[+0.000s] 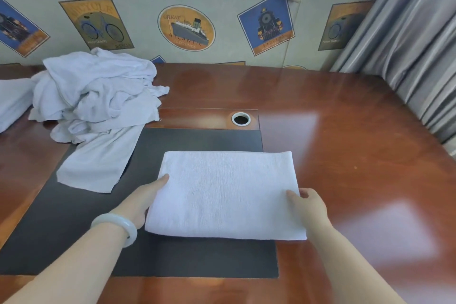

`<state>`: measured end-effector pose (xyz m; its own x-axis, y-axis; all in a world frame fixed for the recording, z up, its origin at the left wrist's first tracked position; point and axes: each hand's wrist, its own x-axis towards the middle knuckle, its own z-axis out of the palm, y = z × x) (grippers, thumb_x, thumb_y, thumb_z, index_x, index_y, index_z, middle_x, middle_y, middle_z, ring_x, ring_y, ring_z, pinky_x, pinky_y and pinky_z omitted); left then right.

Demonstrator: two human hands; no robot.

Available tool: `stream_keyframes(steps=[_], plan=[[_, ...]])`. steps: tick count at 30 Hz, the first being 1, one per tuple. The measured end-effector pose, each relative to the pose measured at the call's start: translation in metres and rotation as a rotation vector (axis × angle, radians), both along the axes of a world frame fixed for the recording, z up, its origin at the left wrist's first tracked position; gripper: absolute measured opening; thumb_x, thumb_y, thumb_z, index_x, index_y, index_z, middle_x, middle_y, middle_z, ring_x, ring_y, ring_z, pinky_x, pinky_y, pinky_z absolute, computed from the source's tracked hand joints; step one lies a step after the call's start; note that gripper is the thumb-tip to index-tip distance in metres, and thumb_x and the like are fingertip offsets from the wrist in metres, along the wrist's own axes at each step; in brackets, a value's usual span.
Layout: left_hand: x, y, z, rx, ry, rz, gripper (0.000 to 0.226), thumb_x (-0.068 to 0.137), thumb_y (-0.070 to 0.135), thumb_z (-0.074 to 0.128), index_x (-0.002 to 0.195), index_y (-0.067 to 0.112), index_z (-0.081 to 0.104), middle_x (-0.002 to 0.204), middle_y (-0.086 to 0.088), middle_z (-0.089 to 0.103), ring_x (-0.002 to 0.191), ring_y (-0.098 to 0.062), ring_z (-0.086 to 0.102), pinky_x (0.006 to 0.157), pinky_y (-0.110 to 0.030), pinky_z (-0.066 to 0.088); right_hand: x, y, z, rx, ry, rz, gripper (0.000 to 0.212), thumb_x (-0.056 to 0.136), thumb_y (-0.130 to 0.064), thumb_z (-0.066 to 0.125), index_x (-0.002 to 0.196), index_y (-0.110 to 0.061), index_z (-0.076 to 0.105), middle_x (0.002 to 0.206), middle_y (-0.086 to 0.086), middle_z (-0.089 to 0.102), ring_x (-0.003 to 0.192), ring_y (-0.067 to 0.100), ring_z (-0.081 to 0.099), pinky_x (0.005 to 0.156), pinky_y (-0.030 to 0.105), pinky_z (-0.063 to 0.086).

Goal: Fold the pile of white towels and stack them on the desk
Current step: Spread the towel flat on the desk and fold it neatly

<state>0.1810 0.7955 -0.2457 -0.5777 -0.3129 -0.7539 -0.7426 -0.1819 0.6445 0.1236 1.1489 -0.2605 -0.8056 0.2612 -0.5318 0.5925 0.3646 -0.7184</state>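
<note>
left fingers (162, 179) pinch folded towel (225, 192) left edge | right fingers (293, 195) pinch right edge | on black mat (197, 261)

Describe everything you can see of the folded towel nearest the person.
The folded towel is white, terry-looking cloth, in a neat flat rectangle with its long sides running left to right. It lies mostly on the dark desk mat, its right end over the wooden desk. The left hand holds its left edge, thumb on top; the right hand pinches its right edge.
</note>
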Motion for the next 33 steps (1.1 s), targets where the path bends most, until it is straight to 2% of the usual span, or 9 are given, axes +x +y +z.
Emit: stream_keyframes(steps=[2, 4, 7, 12, 14, 19, 23, 28, 33], plan=[[-0.001, 0.003, 0.003, 0.064, 0.036, 0.043, 0.049, 0.09, 0.053, 0.064, 0.12, 0.015, 0.066, 0.113, -0.006, 0.073, 0.109, -0.028, 0.066, 0.103, -0.049, 0.046, -0.005, 0.001, 0.004, -0.092, -0.069, -0.022, 0.036, 0.093, -0.035, 0.064, 0.11, -0.004, 0.061, 0.099, 0.006, 0.066, 0.086, 0.027, 0.062, 0.076, 0.036, 0.05], [0.0, 0.008, 0.006, 0.096, 0.052, 0.082, 0.042, 0.093, 0.05, 0.061, 0.117, 0.016, 0.068, 0.108, -0.007, 0.075, 0.106, -0.03, 0.067, 0.099, -0.051, 0.048, -0.01, 0.003, 0.01, -0.265, -0.139, -0.084, 0.035, 0.09, -0.034, 0.071, 0.101, -0.001, 0.066, 0.095, 0.01, 0.071, 0.089, 0.031, 0.067, 0.089, 0.044, 0.054], [0.007, 0.014, 0.012, 0.129, 0.05, 0.142, 0.036, 0.092, 0.043, 0.064, 0.113, 0.014, 0.07, 0.103, -0.009, 0.076, 0.102, -0.032, 0.069, 0.096, -0.051, 0.049, -0.013, 0.003, 0.023, -0.399, -0.17, -0.089, 0.032, 0.084, -0.031, 0.077, 0.098, -0.004, 0.069, 0.093, 0.011, 0.075, 0.09, 0.032, 0.07, 0.09, 0.047, 0.054], [0.03, 0.021, 0.03, 0.139, 0.08, 0.187, 0.032, 0.088, 0.038, 0.07, 0.105, 0.011, 0.072, 0.094, -0.008, 0.077, 0.095, -0.031, 0.07, 0.081, -0.046, 0.054, -0.001, -0.014, 0.045, -0.434, -0.029, 0.022, 0.026, 0.086, -0.026, 0.075, 0.107, -0.013, 0.067, 0.094, 0.007, 0.076, 0.085, 0.029, 0.072, 0.073, 0.039, 0.057], [0.045, 0.019, 0.041, 0.123, 0.101, 0.209, 0.032, 0.087, 0.037, 0.072, 0.104, 0.01, 0.072, 0.094, -0.01, 0.077, 0.096, -0.032, 0.07, 0.086, -0.048, 0.053, 0.008, -0.025, 0.055, -0.443, 0.008, 0.06, 0.025, 0.086, -0.025, 0.075, 0.107, -0.014, 0.067, 0.094, 0.007, 0.076, 0.082, 0.028, 0.072, 0.066, 0.035, 0.055], [0.094, -0.012, 0.069, 0.084, 0.154, 0.307, 0.037, 0.083, 0.04, 0.075, 0.106, 0.01, 0.074, 0.098, -0.012, 0.076, 0.099, -0.036, 0.069, 0.096, -0.054, 0.05, 0.035, -0.06, 0.087, -0.514, 0.0, 0.152, 0.021, 0.086, -0.022, 0.075, 0.105, -0.015, 0.07, 0.088, 0.006, 0.077, 0.082, 0.03, 0.073, 0.072, 0.039, 0.058], [0.132, -0.046, 0.099, 0.079, 0.22, 0.37, 0.033, 0.083, 0.04, 0.075, 0.104, 0.014, 0.075, 0.099, -0.009, 0.076, 0.099, -0.035, 0.069, 0.094, -0.054, 0.05, 0.055, -0.097, 0.121, -0.559, 0.003, 0.229, 0.016, 0.087, -0.023, 0.073, 0.102, -0.017, 0.072, 0.088, 0.004, 0.077, 0.084, 0.028, 0.073, 0.069, 0.035, 0.056], [0.178, -0.108, 0.136, 0.089, 0.298, 0.433, 0.039, 0.081, 0.04, 0.076, 0.11, 0.014, 0.073, 0.103, -0.009, 0.076, 0.101, -0.034, 0.069, 0.091, -0.053, 0.052, 0.085, -0.163, 0.157, -0.577, 0.027, 0.292, 0.02, 0.086, -0.027, 0.073, 0.104, -0.02, 0.073, 0.094, 0.002, 0.077, 0.093, 0.029, 0.071, 0.085, 0.042, 0.056], [0.235, -0.199, 0.163, 0.125, 0.401, 0.441, 0.044, 0.081, 0.044, 0.076, 0.117, 0.018, 0.073, 0.116, -0.007, 0.072, 0.11, -0.031, 0.067, 0.09, -0.046, 0.053, 0.124, -0.258, 0.187, -0.616, 0.048, 0.332, 0.014, 0.086, -0.024, 0.074, 0.099, -0.02, 0.075, 0.09, 0.003, 0.077, 0.087, 0.025, 0.071, 0.072, 0.036, 0.054]])
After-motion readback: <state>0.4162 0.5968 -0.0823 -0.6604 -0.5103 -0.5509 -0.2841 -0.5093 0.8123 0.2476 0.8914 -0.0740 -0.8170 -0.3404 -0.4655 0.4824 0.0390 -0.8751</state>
